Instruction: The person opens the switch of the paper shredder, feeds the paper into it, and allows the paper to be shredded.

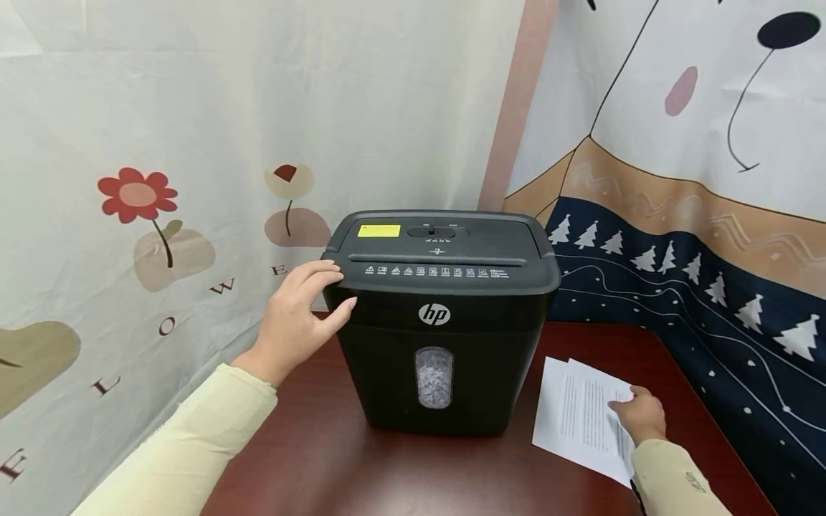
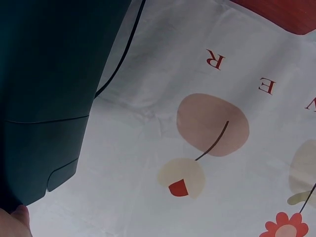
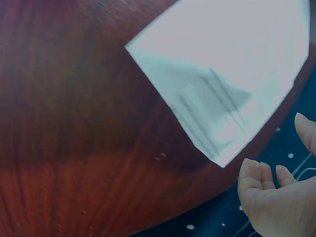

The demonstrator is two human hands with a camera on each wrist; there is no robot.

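Note:
A black HP paper shredder [image 1: 387, 358] stands upright on the table, with paper scraps showing through its front window. My left hand [image 1: 293, 319] touches its upper left corner, thumb in front and fingers loosely bent at the top edge. In the left wrist view, only part of that hand [image 2: 15, 224] shows beside the dark shredder casing [image 2: 44, 89]. A few printed paper sheets [image 1: 581, 416] lie to the shredder's right, slightly fanned. My right hand [image 1: 642, 416] is at their right edge. In the right wrist view, its thumb and fingers [image 3: 251, 175] are spread apart beside the papers [image 3: 212, 108].
The dark red wooden table [image 1: 310, 459] carries everything. A white curtain with flower prints [image 1: 400, 107] hangs behind and to the left, and a navy tree-patterned cloth [image 1: 684, 287] borders the right side. A black cord [image 2: 129, 44] runs behind the shredder.

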